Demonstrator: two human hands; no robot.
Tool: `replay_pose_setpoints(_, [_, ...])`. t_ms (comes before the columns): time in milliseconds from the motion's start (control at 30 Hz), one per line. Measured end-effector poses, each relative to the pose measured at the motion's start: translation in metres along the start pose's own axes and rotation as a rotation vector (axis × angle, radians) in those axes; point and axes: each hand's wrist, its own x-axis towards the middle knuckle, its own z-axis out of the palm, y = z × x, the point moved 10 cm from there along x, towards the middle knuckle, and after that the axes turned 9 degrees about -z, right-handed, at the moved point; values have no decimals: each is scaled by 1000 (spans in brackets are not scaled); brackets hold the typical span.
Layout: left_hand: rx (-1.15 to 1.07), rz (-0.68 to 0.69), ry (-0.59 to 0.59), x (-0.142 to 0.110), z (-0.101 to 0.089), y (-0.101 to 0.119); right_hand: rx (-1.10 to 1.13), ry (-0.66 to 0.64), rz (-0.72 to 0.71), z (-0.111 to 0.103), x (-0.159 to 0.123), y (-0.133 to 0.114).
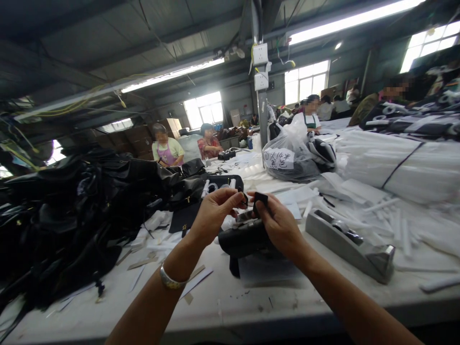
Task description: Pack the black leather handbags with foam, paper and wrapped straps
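My left hand (217, 208) is closed in a pinch, with a bracelet (172, 278) on that wrist. Between its thumb and fingertips is a small dark piece (245, 200), its kind too small to make out. Close beside it, my right hand (282, 223) grips a flat black piece (260, 197) with a rounded corner, perhaps a tab or strap end. Just below both hands a black bag (240, 238) lies on the white table (212, 306); the right hand hides part of it. I cannot tell whether the two small pieces are joined.
Black bags (72, 206) are heaped at the left. A grey tape dispenser (348, 244) stands right of my hands. Behind it lie white foam rolls (406, 163) and a clear plastic sack (294, 153). A metal post (263, 115) rises beyond. Several people sit across the table.
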Motion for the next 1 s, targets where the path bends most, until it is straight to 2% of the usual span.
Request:
replay_pose_setpoints(67, [42,9,36,-2,-1,4,-59,19,-61,-4,-4,-9])
replay_pose_setpoints(167, [86,2,58,-5,1,4,-121,95,-36,-14,-11,-12])
replay_pose_setpoints(300, [61,0,31,-9,6,2,-171,124,-92,-19,-12,-20])
replay_pose_setpoints(400, [57,12,-5,-9,10,-1,-216,111,-151,-19,-9,-26])
replay_pose_setpoints(567, [22,64,11,-6,7,-3,-253,20,-154,-15,-3,-26])
replay_pose_setpoints(800, [282,319,84,-22,11,27,-320,-45,-206,-10,-2,-27])
replay_pose_setpoints(900, [377,386,44,-27,16,35,-402,-68,-227,-7,-2,-24])
replay_pose_setpoints(1000, [418,372,-37,-24,20,35,-440,-94,-265,-6,-2,-23])
